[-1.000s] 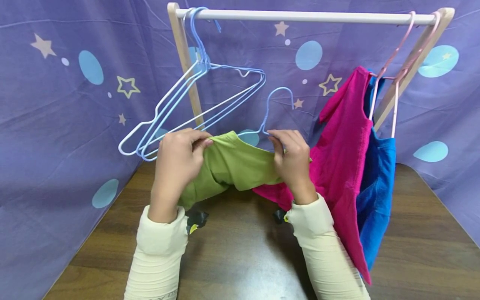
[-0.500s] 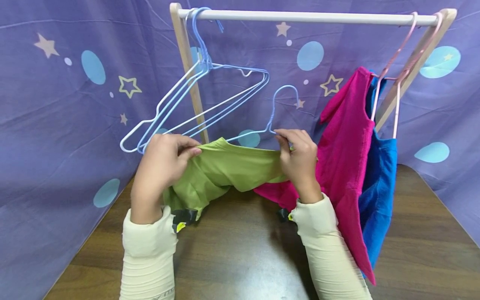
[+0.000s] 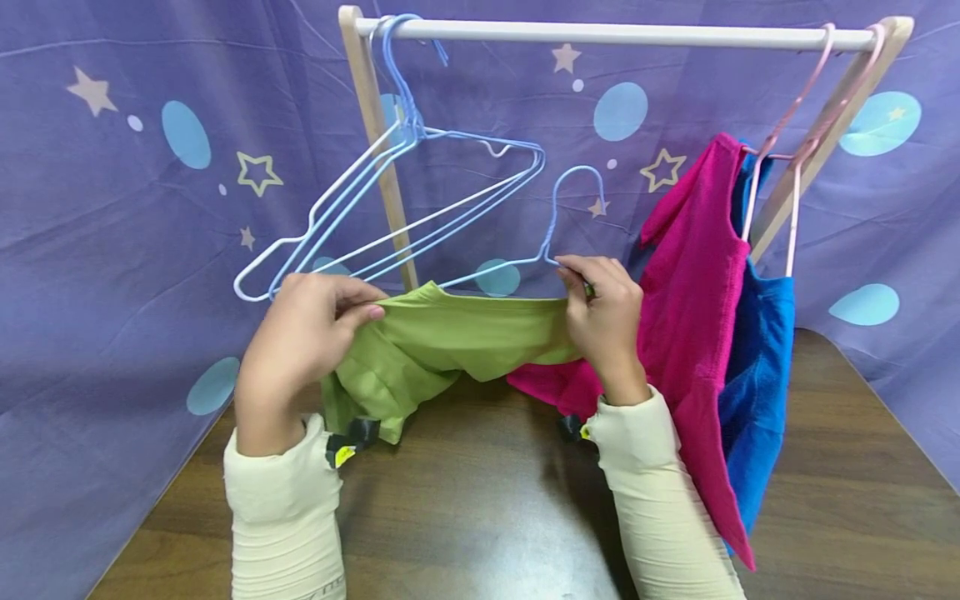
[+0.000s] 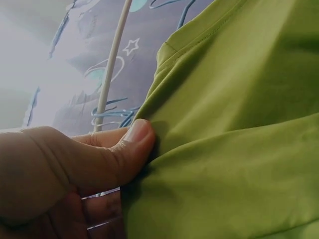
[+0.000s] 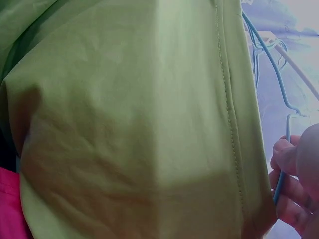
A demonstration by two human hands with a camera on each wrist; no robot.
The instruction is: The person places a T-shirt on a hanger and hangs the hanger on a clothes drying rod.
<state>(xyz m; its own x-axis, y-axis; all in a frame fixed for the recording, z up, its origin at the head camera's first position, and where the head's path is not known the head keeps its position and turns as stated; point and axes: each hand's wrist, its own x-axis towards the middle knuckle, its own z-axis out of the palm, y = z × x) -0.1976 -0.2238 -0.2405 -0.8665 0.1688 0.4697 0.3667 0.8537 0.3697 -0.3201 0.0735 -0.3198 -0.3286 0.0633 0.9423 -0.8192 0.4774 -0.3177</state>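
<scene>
A green garment [image 3: 480, 329] is stretched between the two hands above the table. My left hand [image 3: 311, 329] pinches its left upper edge between thumb and fingers; the left wrist view shows the thumb [image 4: 137, 139] pressed on the cloth. A light blue wire hanger [image 3: 553, 218] lies behind the garment, its hook standing free above the neckline. My right hand [image 3: 606, 312] grips this hanger just right of its neck, as the right wrist view shows with the wire [image 5: 280, 186] between the fingers. The garment's right end runs to that hand. The hanger's lower part is hidden by the cloth.
A rack with a white rail [image 3: 615, 33] and wooden posts stands behind. Several blue and white hangers [image 3: 405, 125] hang at its left. On pink hangers at the right hang a magenta garment [image 3: 686, 317] and a blue garment [image 3: 757, 375], close beside my right arm. Below is a wooden table [image 3: 465, 517].
My left hand has moved left and slightly down, drawing the green garment wider and exposing more of the hanger's left arm. My right hand has shifted slightly right with the hanger.
</scene>
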